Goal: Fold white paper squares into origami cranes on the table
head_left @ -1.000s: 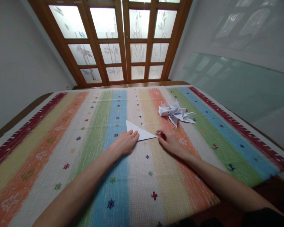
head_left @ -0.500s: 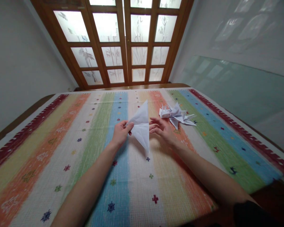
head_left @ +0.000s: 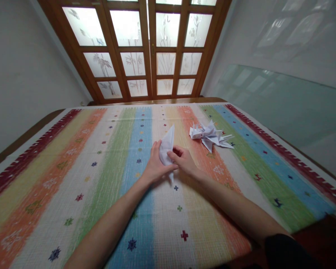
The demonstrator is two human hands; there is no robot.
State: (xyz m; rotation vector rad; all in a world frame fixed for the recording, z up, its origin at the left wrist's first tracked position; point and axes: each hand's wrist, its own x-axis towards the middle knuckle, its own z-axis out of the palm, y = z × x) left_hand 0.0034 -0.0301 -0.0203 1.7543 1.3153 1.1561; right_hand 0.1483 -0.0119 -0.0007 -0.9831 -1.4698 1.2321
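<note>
A person's two bare hands met over the middle of the tabletop (head_left: 30, 132), nearer its front edge than its far edge. Between them stood a sheet of plain white paper (head_left: 166, 145) folded to a slim, pointed shape, one tip aimed at the far edge and the other at the front edge. Whether the lower tip touched the cloth could not be told.

The left hand (head_left: 156, 163) had its grip around the paper's left side, fingers along that side and thumb stretched across the lower part toward the right hand (head_left: 183, 160). The right hand's grip was narrow, pinching the paper near its middle on the right side, thumb in front and the other fingers curled.

A cluster of folded white paper figures with sharp points (head_left: 208, 135) lay toward the far right corner, apart from both hands. Beneath everything spread a striped, multicoloured woven-looking cloth (head_left: 106, 194), its dark red bands running along the left and right edges. Beyond the far edge rose brown wooden doors with frosted panes (head_left: 128, 63).
</note>
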